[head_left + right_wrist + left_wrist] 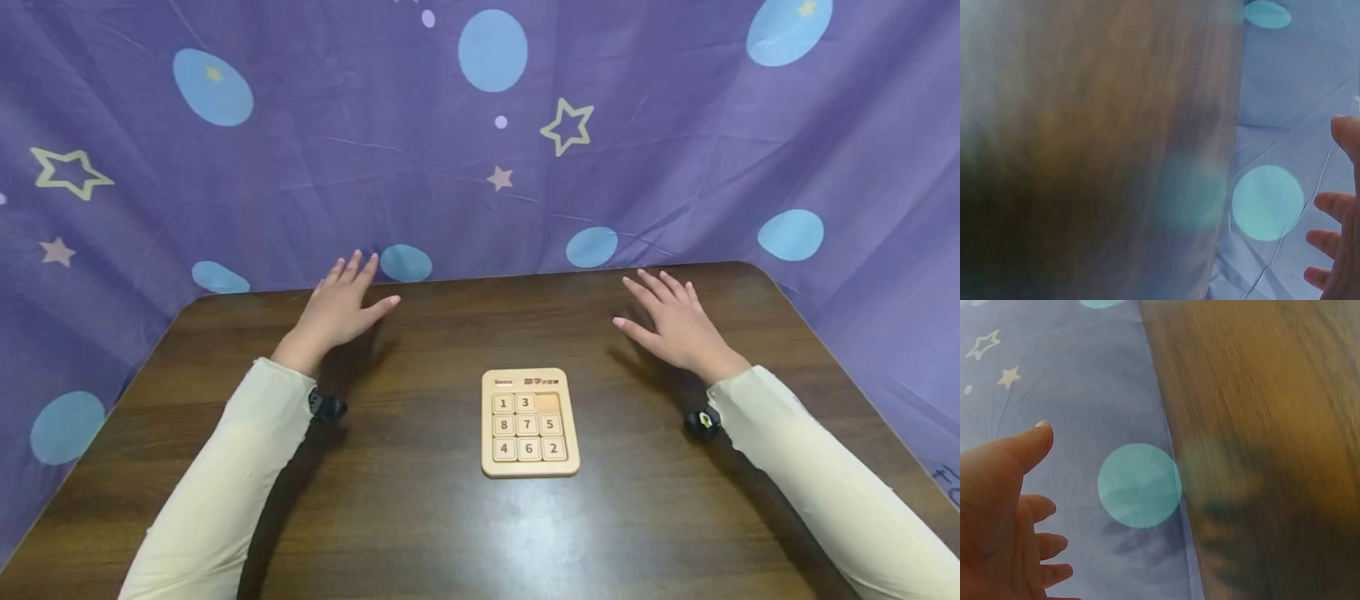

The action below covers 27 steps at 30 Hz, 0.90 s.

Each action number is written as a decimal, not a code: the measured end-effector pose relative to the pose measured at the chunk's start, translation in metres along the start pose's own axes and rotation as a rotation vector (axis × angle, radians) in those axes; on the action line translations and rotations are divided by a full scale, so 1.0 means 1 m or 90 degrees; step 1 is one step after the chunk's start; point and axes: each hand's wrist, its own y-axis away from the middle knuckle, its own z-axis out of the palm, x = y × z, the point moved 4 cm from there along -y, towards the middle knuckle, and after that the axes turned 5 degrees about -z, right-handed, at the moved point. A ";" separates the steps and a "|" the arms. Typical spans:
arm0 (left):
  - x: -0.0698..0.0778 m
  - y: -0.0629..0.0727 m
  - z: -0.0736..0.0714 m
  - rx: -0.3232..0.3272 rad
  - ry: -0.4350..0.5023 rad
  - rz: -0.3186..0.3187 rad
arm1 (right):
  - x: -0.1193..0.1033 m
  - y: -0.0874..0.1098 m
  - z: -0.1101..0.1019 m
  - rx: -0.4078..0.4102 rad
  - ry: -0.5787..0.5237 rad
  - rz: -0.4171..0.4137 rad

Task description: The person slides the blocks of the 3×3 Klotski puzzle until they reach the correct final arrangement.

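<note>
A pale wooden number slide puzzle (529,382) lies flat on the dark table between the two hands. Its tiles read 1, 3, then a gap at the top right, with 8, 7, 5 in the middle row and 4, 6, 2 at the bottom. My left hand (335,310) is held over the table to the left of the puzzle, fingers spread and holding nothing. On the other side, my right hand (675,327) hovers with its fingers extended, also bare. Both wrist views show fingers apart from any object.
The brown wooden table (420,517) has rounded far corners. Right behind its far edge hangs a purple curtain (322,192) with stars and blue dots. A dark device sits under each wrist, one at the left sleeve (225,467), one at the right sleeve (810,467).
</note>
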 end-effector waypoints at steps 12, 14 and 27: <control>0.020 0.020 0.014 0.020 0.178 0.114 | -0.026 0.014 0.005 0.030 -0.072 -0.087; 0.025 0.025 0.017 0.018 0.207 0.122 | -0.031 0.017 0.006 0.027 -0.089 -0.095; 0.053 0.054 0.045 0.010 0.393 0.165 | -0.054 0.032 0.015 -0.024 -0.224 -0.102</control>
